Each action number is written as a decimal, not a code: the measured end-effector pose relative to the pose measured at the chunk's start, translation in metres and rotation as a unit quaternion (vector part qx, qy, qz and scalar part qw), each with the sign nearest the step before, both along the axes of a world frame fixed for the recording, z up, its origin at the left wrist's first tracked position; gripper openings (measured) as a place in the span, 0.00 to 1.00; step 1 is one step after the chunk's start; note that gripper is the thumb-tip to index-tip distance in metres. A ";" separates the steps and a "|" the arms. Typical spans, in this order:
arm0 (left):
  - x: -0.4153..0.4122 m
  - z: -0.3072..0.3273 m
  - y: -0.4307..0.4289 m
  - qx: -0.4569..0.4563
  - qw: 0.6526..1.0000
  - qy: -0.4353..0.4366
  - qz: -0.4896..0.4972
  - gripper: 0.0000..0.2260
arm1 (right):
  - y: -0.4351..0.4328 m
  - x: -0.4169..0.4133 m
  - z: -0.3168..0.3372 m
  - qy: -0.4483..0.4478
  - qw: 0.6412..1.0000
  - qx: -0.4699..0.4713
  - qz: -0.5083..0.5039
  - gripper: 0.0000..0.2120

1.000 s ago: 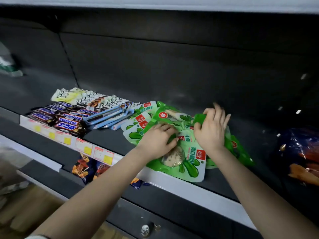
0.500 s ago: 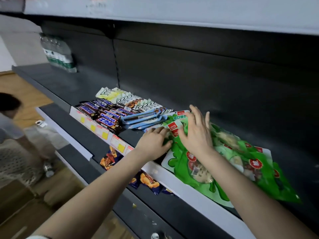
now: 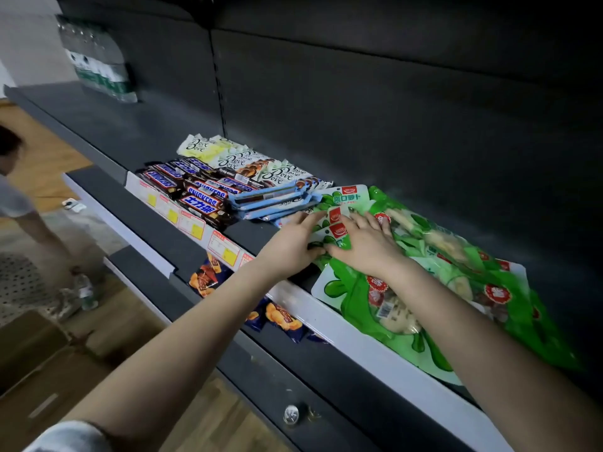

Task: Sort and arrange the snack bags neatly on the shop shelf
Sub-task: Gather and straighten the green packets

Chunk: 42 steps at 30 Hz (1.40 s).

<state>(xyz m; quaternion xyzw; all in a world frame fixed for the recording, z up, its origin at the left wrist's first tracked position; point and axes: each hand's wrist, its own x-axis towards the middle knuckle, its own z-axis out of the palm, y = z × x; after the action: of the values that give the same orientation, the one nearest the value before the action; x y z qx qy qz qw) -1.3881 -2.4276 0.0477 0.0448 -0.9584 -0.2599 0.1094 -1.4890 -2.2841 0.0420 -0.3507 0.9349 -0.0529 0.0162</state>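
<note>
Several green snack bags (image 3: 434,288) lie overlapping on the dark shelf (image 3: 156,135), spreading from the middle to the right, some hanging over the white front rail (image 3: 375,350). My left hand (image 3: 290,243) lies at the left edge of the pile, its fingers reaching onto the small green-and-white bags (image 3: 346,199). My right hand (image 3: 365,243) lies flat on top of the same bags, fingers spread and pointing left. Neither hand curls round a bag.
Left of the bags lie blue wafer packs (image 3: 274,200), Snickers bars (image 3: 192,190) and Dove bars (image 3: 241,161). Water bottles (image 3: 98,63) stand at the far left. Orange-and-blue bags (image 3: 208,275) lie on the lower shelf. Another person (image 3: 19,203) bends at the left.
The view has swung further right and down. My right hand has slid left and flattened on the small bags; my left hand's fingers have stretched out onto them.
</note>
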 end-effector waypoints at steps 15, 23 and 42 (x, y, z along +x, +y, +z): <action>-0.017 0.009 0.000 0.102 0.991 0.028 0.080 0.09 | 0.018 0.026 0.015 -0.026 0.986 -0.167 -0.013 0.24; -0.031 0.039 0.025 0.088 0.970 0.216 0.072 0.04 | 0.052 0.035 0.049 0.013 0.959 -0.281 -0.044 0.22; -0.063 0.123 0.115 0.362 0.891 0.271 -0.029 0.06 | 0.139 0.047 0.091 -0.166 0.819 -0.534 -0.130 0.16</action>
<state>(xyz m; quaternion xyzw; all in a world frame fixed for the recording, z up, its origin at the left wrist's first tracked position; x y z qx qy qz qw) -1.4509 -2.3123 0.1704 -0.0186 -0.7319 -0.5940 0.3333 -1.4425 -2.1451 0.1326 -0.1653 0.7803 -0.6026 -0.0256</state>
